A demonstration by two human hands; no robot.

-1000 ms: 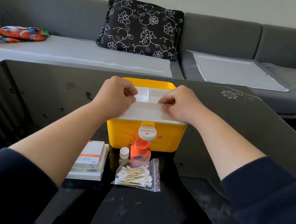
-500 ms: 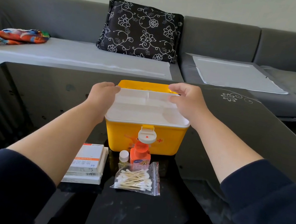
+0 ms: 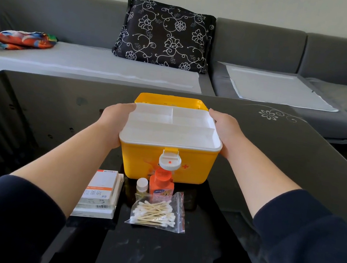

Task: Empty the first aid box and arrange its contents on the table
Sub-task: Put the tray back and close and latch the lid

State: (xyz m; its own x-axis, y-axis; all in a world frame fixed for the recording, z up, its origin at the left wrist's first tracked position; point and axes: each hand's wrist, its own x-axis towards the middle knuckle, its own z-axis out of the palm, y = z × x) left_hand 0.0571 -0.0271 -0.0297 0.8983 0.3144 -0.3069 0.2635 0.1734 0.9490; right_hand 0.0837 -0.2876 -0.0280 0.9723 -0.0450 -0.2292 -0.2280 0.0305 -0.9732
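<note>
- Both hands have slid from the top of the white plastic divided tray (image 3: 170,126) down to its two ends. A second ago they were up on top of it, close together.
- The left hand (image 3: 114,120) now holds the tray's left end and the right hand (image 3: 224,132) holds its right end — the fingers go under the rim, so I cannot see how they curl.
- The tray sits in the top of the yellow plastic first aid box (image 3: 166,164), which stands on the shiny black desk (image 3: 276,158), as before.
- Just in front of the box stand a small white-capped bottle (image 3: 142,185) and an orange bottle (image 3: 161,185). The orange one hides part of the box's white round latch (image 3: 170,161).
- A clear bag of cotton swabs (image 3: 157,213) lies in front of the bottles, with white and orange medicine boxes (image 3: 100,194) to its left.
- Behind the desk is a grey sofa (image 3: 270,49) with a black flowered cushion (image 3: 164,33) — a colourful cloth (image 3: 17,39) lies at its left end.
</note>
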